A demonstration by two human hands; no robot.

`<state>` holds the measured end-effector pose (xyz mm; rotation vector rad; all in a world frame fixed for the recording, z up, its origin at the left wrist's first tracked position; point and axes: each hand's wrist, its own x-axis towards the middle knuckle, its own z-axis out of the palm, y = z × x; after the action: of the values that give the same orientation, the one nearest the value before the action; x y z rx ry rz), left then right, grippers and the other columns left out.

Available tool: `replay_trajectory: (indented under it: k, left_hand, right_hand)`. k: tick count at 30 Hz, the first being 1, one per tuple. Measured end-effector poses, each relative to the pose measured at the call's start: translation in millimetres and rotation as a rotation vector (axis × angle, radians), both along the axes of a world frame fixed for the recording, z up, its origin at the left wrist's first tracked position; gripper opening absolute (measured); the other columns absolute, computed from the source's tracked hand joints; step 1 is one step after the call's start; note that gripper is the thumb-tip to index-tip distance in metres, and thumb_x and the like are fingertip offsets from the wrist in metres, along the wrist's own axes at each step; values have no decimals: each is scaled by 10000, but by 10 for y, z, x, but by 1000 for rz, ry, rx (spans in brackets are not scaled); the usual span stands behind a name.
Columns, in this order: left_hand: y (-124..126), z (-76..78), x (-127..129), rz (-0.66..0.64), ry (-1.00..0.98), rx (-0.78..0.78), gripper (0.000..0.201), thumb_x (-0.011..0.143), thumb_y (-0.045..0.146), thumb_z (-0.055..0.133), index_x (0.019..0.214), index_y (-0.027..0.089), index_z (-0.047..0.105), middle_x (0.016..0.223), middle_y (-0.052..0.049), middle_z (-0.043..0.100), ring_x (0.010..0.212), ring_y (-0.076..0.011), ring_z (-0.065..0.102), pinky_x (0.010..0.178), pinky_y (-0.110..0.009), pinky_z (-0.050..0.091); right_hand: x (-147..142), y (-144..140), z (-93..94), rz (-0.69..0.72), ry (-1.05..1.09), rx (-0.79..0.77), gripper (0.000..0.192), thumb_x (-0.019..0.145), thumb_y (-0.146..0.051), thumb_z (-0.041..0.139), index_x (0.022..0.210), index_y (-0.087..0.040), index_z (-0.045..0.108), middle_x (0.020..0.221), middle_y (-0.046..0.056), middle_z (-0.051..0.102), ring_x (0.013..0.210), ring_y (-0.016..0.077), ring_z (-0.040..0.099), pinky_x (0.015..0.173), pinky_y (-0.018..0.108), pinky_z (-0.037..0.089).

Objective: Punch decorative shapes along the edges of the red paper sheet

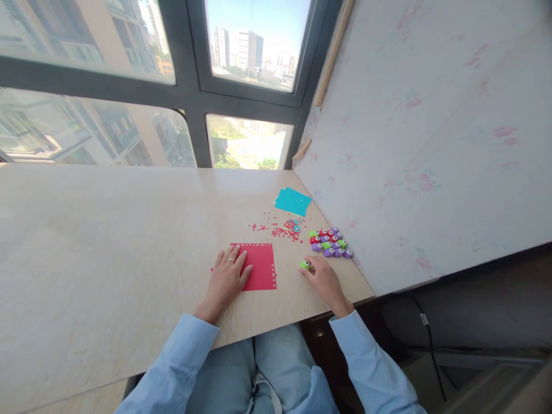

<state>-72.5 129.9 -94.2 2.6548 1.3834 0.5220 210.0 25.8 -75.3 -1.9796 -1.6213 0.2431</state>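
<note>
The left hand [227,276] lies flat, palm down and fingers spread, on the left edge of the red paper sheet [259,266], holding nothing. Just right of that sheet, the right hand [324,280] rests on the marble tabletop [107,241], fingertips pinching a small green paper punch [305,264]. No writing is readable.

Polished tabletop [107,241] fills the left of the frame, stone-look, cream-veined, smooth with a soft sheen. At centre lies a matt red paper sheet [259,265], its edge punched with small holes. Above it, red paper confetti [282,231], flat and dull. Further up, matt turquoise paper [293,200]. Right of centre, glossy plastic punches [330,242] in purple, green and red, and one green plastic punch [305,264] shining. At the bottom, light blue cloth sleeves [172,362], soft weave. On the right, a matt, faintly patterned wall [431,144].
</note>
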Motion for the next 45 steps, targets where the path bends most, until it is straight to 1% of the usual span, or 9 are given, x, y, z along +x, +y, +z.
replay_trajectory:
  k: [6,10,18,21,25,30,33,40,45]
  left_hand:
    - [-90,23,23,15,-2,33,439,970,394,430,1276,130,604,1434,-175,514,1373,-332,442,1167,-557,345]
    - [-112,34,28,26,12,58,426,973,392,424,1264,136,602,1414,-163,533,1356,-324,457,1160,-547,363]
    - [-106,8,41,130,-65,46,465,962,409,451,1305,110,543,1405,-193,511,1323,-318,484,1107,-499,450]
    - [-88,-48,41,198,-107,68,512,964,418,438,1362,101,490,1464,-224,441,1401,-335,402,1116,-517,435]
    - [-49,-78,46,247,-118,39,607,953,485,432,1400,75,462,1525,-242,359,1471,-375,272,1138,-561,379]
    - [-10,-41,66,223,-58,3,701,934,556,435,1428,60,433,1502,-235,403,1432,-384,328,1154,-568,324]
    - [-2,-8,74,205,-34,7,704,926,561,451,1411,51,449,1468,-232,440,1391,-376,371,1153,-553,319]
    - [-13,67,81,186,-23,34,618,912,530,503,1354,98,495,1353,-199,518,1264,-354,453,1101,-535,364]
    - [-16,95,68,187,-72,7,552,897,494,552,1317,138,517,1251,-171,562,1175,-331,499,1045,-519,416]
  right_hand:
    - [-63,195,-214,126,57,140,455,797,-109,471,1213,-175,642,1219,113,667,1152,242,609,1032,429,481]
    - [-134,314,-289,166,103,185,478,811,-108,454,1256,-177,613,1289,113,633,1216,226,583,1074,423,457]
    - [-71,565,-55,234,62,1,266,803,-189,629,1060,-184,696,1076,103,682,1030,247,613,964,429,483]
    - [-69,675,-20,292,225,-54,266,787,-198,636,1046,-183,694,1047,82,685,978,212,622,934,387,488]
    - [-153,740,-23,276,727,-125,336,774,-348,695,1065,-182,662,980,57,684,902,195,656,810,336,532]
    - [-213,728,60,237,1255,-324,438,717,-426,810,1045,-199,629,951,40,674,896,194,700,706,275,564]
    - [-233,740,73,181,1340,-334,427,683,-409,845,977,-183,633,905,24,665,832,167,698,689,252,562]
    - [-337,724,-36,94,1435,-90,462,661,-438,859,976,-195,625,925,21,672,804,155,677,746,284,550]
    - [-339,663,-24,66,1439,-47,499,643,-481,856,980,-202,617,911,32,675,784,164,659,706,289,538]
